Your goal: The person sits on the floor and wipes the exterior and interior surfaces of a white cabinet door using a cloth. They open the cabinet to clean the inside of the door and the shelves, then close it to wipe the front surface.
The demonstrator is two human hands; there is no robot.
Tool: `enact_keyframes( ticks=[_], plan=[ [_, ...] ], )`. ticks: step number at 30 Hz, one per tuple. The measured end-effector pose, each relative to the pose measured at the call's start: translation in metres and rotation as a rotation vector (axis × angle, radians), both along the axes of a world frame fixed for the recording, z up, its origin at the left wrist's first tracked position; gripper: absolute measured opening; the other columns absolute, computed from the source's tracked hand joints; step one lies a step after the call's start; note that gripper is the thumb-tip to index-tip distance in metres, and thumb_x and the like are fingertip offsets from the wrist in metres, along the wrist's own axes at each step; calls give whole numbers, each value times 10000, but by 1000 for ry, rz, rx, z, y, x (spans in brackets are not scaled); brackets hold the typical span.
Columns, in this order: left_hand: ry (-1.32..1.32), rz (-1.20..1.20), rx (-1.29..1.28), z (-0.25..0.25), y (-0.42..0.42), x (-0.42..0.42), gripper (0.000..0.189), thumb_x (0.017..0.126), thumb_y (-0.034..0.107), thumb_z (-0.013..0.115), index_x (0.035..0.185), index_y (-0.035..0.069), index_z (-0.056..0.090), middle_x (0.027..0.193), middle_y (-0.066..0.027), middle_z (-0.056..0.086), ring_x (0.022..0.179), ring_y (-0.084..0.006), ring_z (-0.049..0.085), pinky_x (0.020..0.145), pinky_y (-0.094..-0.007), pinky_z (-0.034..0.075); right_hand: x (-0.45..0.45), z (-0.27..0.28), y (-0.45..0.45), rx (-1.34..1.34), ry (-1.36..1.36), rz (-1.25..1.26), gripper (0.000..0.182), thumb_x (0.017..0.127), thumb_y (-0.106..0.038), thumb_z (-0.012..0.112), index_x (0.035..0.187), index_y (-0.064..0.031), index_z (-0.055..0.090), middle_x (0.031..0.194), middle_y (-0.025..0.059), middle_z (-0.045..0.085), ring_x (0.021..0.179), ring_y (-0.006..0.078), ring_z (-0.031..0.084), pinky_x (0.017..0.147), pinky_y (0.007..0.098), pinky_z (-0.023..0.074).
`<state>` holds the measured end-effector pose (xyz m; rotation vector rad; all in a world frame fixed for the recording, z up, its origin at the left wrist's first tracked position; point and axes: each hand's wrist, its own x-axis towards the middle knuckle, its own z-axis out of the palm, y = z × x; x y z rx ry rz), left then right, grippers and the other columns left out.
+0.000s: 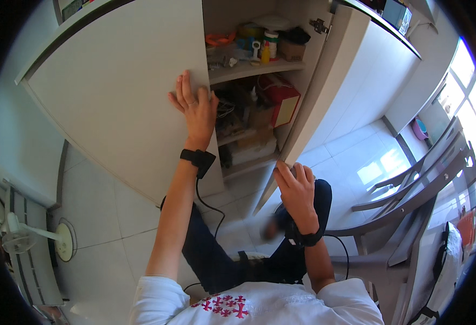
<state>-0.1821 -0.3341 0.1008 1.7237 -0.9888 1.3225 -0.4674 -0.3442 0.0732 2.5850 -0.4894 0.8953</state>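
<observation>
My left hand (pixel 198 115) lies with fingers apart on the face of the white left cabinet door (pixel 120 85), its thumb side at the door's inner edge. My right hand (pixel 298 193) grips the lower part of the free edge of the right cabinet door (pixel 349 77), which stands swung outward. Between the doors, an upper shelf (pixel 258 70) carries a yellow bottle (pixel 265 53), an orange item (pixel 220 39) and a small cardboard box (pixel 292 50). Below it stand a red box (pixel 283 103) and dim, tangled cables (pixel 225 109). Lower contents are too dark to name.
A wooden chair (pixel 408 207) stands on the tiled floor at the right, beside a table edge with items on it. A white pedestal fan (pixel 35 233) is at the left. Black cables (pixel 221 221) run from my wrist straps. A purple basin (pixel 419 129) sits near the window.
</observation>
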Motion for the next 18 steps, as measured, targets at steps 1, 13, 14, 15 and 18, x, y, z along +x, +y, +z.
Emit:
enact_keyframes(
  ticks=[1, 13, 14, 15, 18],
  plan=[
    [7, 0, -14, 0, -3, 2, 240, 726, 110, 689, 808, 86, 465, 1429, -170, 259, 1322, -341, 252, 1070, -553, 111, -1, -1, 0, 7, -7, 5, 277, 689, -59, 629, 965, -74, 636, 1128, 0, 530, 895, 200, 508, 776, 319, 416],
    [16, -6, -27, -2, -19, 31, 278, 714, 88, 708, 929, 84, 533, 1448, -135, 241, 1332, -335, 236, 1072, -533, 86, 3, -4, 0, -35, -5, -9, 244, 678, -91, 602, 919, -60, 611, 1093, 23, 528, 878, 207, 517, 759, 328, 410],
    [21, -15, -31, -1, -18, 31, 281, 715, 88, 707, 937, 78, 535, 1443, -138, 245, 1330, -338, 239, 1069, -534, 102, 5, -2, 0, -39, -4, -7, 245, 676, -90, 603, 919, -60, 611, 1092, 23, 528, 877, 206, 516, 760, 326, 409],
    [23, -29, -27, -1, -16, 31, 284, 717, 89, 705, 945, 72, 537, 1439, -141, 250, 1327, -341, 242, 1066, -536, 118, 6, -4, 0, -44, 2, -12, 243, 677, -90, 606, 918, -60, 610, 1088, 22, 527, 875, 205, 517, 761, 326, 408],
    [76, -203, -73, -13, -8, 13, 300, 724, 75, 688, 982, 51, 538, 1394, -153, 311, 1299, -351, 282, 1049, -515, 199, 5, -6, 0, -45, 23, -20, 240, 677, -90, 614, 916, -63, 609, 1080, 20, 524, 873, 201, 517, 763, 324, 408]
  ],
)
